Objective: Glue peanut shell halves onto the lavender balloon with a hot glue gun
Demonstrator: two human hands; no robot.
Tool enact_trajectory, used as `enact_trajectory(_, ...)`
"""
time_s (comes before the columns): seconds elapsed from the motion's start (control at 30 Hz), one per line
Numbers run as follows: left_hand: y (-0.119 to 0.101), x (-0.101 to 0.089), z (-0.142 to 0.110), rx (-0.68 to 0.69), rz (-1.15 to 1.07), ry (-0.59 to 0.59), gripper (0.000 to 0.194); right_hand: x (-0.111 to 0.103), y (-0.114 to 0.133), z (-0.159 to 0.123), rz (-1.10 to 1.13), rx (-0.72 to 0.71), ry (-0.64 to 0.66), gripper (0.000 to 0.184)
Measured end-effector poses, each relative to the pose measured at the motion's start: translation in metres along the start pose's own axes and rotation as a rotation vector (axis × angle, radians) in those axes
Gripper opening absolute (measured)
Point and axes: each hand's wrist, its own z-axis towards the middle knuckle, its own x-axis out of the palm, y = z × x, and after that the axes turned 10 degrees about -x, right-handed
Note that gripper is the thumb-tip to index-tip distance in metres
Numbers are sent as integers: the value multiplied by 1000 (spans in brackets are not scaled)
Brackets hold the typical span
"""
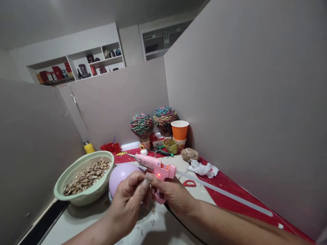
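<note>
A pink hot glue gun (150,161) is gripped by its handle in my right hand (176,194). Its nozzle points left, a small red light glows on its side, and a long glue stick (230,194) sticks out of its back. My left hand (131,197) is closed close beside it, thumb and fingertips pinched together near my right thumb; what they hold, if anything, is hidden. Behind my left hand sits a purple balloon (121,177), partly covered by it. To the left, a light green basin (84,200) with a strainer holds many peanut shells (88,177).
Two balloon-shaped crafts covered in coloured shells (141,124) stand at the back beside an orange paper cup (180,130). Twine (189,154), crumpled tissue (203,168) and red-handled scissors (189,183) lie on the right. Red cups (109,147) and a yellow bottle (89,147) stand back left. Grey partitions enclose the table.
</note>
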Motion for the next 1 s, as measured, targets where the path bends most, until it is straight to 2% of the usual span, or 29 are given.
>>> enact_trajectory(0.1, -3, -5, -1, -42, -38, 5, 27, 0, -1, -2, -16, 25, 24, 51)
enact_trajectory(0.17, -8, -13, -2, -48, -64, -43, 26, -1, -1, -2, -40, 37, -9, 51)
enact_trajectory(0.3, -20, -41, -11, 70, 37, -252, 22, -5, 4, 2, -60, 35, -144, 51)
enact_trajectory(0.4, -24, -65, -26, 110, 136, -400, 11, -9, 13, 8, -44, -9, -250, 52)
enact_trajectory(0.5, -18, -87, -46, 147, 271, -523, 8, -12, 19, 16, -38, -50, -334, 51)
enact_trajectory(0.63, 2, -115, -71, 75, 553, -562, 7, -17, 12, 25, -54, -49, -391, 47)
enact_trajectory(0.7, 15, -126, -82, 77, 698, -581, 19, -21, 4, 30, -80, -22, -392, 44)
enact_trajectory(0.77, 28, -132, -88, 166, 890, -540, 37, -24, -2, 36, -104, 18, -381, 40)
enact_trajectory(0.87, 45, -130, -85, 322, 1170, -352, 71, -27, -11, 46, -117, 102, -342, 38)
enact_trajectory(0.93, 56, -124, -75, 343, 1261, -243, 83, -27, -16, 52, -121, 160, -309, 38)
enact_trajectory(1.0, 67, -116, -62, 321, 1279, -191, 90, -26, -20, 56, -131, 211, -280, 37)
